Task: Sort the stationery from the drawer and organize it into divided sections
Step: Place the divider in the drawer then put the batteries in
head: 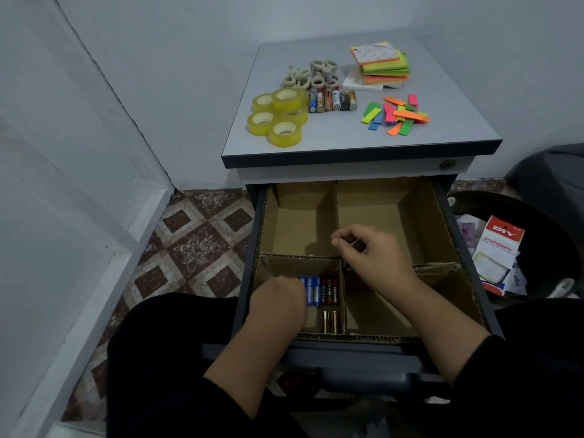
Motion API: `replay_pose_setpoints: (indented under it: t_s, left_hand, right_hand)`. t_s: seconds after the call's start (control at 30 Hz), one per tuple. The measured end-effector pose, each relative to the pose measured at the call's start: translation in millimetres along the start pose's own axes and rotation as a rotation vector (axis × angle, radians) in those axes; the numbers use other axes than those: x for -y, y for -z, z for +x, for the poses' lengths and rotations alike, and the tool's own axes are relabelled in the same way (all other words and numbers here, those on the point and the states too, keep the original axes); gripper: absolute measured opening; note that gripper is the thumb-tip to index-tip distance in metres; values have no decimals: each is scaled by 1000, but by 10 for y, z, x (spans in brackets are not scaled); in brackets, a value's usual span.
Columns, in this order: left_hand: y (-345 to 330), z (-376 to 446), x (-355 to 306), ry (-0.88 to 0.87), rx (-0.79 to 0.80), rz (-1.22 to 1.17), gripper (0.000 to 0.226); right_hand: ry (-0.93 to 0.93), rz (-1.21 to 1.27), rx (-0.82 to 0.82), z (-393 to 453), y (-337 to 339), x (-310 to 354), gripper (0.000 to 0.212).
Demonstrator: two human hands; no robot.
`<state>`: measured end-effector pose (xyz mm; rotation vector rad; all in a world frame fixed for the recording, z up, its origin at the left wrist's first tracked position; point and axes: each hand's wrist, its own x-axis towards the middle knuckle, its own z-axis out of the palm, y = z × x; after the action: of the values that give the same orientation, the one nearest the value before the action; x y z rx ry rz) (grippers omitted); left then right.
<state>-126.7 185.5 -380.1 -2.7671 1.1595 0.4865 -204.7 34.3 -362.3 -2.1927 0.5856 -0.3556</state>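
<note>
The open drawer (442,216) holds a cardboard insert split into several sections. Blue and red batteries (322,290) lie in the near-left section, with gold ones (330,322) in front of them. My left hand (278,298) is bent down into that section beside the blue batteries, its fingers hidden. My right hand (376,254) hovers over the middle divider with fingers curled and thumb against forefinger, nothing visible in it. On the cabinet top (316,137) lie yellow tape rolls (278,115), more batteries (333,101), pale tape rolls (313,75), sticky-note pads (382,66) and coloured flags (398,113).
A dark bin at the right holds a red-and-white stationery packet (499,251) and other wrappers. A wall and raised white ledge (94,279) run along the left over patterned floor tiles. My dark-clothed knees frame the drawer front.
</note>
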Motion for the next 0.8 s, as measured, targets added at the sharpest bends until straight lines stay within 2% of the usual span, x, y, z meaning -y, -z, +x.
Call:
replay_pose_setpoints:
  t_s: [0.37, 0.8]
  left_hand:
    - [8, -1, 6, -8, 11, 22, 23]
    - [57, -13, -21, -15, -67, -1, 19]
  right_hand:
    - [-2, -27, 13, 2, -1, 10, 7]
    - [3, -20, 8, -8, 13, 10, 8]
